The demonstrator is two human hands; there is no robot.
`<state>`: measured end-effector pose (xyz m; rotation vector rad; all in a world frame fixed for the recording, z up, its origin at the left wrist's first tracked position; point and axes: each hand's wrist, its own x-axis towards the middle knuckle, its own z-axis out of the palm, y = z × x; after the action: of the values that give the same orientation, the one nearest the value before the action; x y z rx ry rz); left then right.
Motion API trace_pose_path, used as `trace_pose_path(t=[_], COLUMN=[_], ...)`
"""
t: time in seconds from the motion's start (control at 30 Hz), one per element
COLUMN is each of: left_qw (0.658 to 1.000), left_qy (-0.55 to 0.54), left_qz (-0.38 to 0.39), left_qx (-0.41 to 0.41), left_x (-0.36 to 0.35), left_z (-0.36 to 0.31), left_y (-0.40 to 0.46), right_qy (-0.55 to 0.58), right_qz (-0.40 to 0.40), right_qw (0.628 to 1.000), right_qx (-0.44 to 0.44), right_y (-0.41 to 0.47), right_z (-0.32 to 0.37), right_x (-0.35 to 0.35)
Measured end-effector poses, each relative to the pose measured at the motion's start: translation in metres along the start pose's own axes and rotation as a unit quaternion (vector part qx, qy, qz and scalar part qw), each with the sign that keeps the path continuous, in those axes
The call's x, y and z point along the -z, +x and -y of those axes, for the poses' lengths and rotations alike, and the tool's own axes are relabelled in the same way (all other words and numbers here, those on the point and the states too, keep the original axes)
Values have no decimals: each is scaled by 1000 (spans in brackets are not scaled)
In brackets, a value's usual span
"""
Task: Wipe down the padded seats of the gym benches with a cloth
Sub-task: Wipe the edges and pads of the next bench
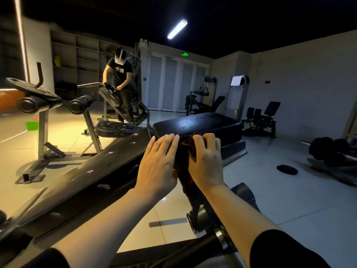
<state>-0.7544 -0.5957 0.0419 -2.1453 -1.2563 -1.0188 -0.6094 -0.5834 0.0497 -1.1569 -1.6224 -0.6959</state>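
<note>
At frame centre, the right hand [205, 163] clutched a dark cloth [186, 151] at the seat [197, 123] edge, apparently touching it, while the left hand [159, 163] lay flat, fingers straight.

two hands [157, 167], one cloth [186, 151], one padded seat [197, 124]

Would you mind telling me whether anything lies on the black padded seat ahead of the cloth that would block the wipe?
Nothing visible does. The right hand holds the dark cloth at the near edge of the padded seat, and the pad beyond it lies bare.
</note>
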Motion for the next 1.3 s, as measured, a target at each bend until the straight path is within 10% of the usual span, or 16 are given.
trace_pose_path(t=[0.17, 0.37, 1.3], left_qw=[1000, 1000, 995], left_qy=[-16, -3, -82], left_qz=[-11, -7, -64], left_qx=[-14, -27, 7], left_x=[4, -1, -37], left_z=[13, 15, 2], left_y=[-12, -26, -61], right_qy=[55, -25, -124], right_qz=[-67, 20, 12], right_qw=[989, 992, 978], right_qx=[-123, 125, 167], right_y=[7, -6, -9], right_z=[-3, 13, 12], right_x=[0, -13, -6])
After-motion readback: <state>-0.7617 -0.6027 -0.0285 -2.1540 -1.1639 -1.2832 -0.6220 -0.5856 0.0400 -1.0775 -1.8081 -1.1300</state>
